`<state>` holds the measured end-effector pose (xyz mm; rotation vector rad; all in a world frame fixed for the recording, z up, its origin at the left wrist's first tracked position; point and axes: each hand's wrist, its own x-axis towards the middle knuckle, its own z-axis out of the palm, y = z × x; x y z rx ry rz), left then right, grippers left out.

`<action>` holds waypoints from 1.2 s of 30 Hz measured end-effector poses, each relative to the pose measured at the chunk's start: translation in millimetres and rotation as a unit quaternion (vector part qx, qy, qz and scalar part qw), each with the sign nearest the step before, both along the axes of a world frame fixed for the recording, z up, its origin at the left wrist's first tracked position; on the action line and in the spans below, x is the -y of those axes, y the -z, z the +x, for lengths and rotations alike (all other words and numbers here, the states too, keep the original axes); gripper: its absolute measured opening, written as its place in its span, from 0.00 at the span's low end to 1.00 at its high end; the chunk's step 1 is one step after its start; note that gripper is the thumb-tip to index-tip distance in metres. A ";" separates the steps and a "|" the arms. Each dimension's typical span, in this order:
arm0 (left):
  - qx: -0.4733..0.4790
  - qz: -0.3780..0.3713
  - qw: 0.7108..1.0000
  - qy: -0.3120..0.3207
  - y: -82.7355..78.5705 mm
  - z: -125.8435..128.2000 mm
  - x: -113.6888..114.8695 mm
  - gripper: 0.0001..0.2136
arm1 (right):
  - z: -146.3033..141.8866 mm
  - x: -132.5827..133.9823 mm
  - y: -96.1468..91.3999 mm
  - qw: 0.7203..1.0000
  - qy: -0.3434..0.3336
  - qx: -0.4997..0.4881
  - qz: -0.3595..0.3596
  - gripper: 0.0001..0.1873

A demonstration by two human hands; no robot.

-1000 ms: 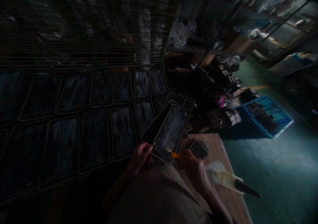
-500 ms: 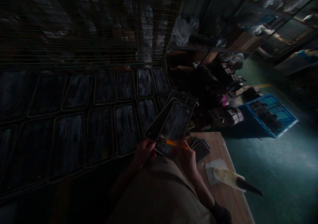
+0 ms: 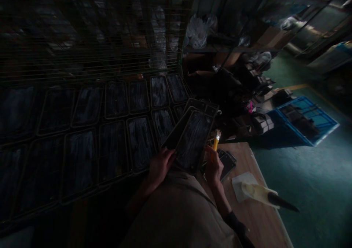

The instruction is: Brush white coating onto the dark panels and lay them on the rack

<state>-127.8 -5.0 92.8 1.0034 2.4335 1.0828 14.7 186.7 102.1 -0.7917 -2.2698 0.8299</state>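
Note:
My left hand [image 3: 161,164] grips the lower left edge of a dark rectangular panel [image 3: 194,140] whose face has pale, streaky brush marks. Behind that panel lies at least one more, its corner [image 3: 189,103] sticking out at the top. In my right hand [image 3: 214,169] is a paintbrush [image 3: 216,141] with an orange-yellow handle, bristles pointing up, just off the panel's right edge. Whether the right fingers also touch the panel is hard to tell in the dim light. Several smaller dark plates [image 3: 227,163] lie fanned out beside my right hand.
Rows of streaked dark panels [image 3: 139,141] spread out to my left, below a wire mesh [image 3: 110,54]. On the wooden board [image 3: 255,160] at right lie a white sheet and a pale bottle [image 3: 257,193] with a dark tip. A blue crate [image 3: 308,121] stands on the floor.
The brush has left the lower part of the panel, moving right, and swung from lying sideways to bristles up. My left hand has shifted slightly along the panel's edge.

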 end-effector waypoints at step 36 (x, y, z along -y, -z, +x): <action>0.300 0.180 0.921 -0.174 -2.8 -14.7 23.4 0.11 | 7.1 12.2 26.6 1.000 -0.001 -0.010 0.028 0.20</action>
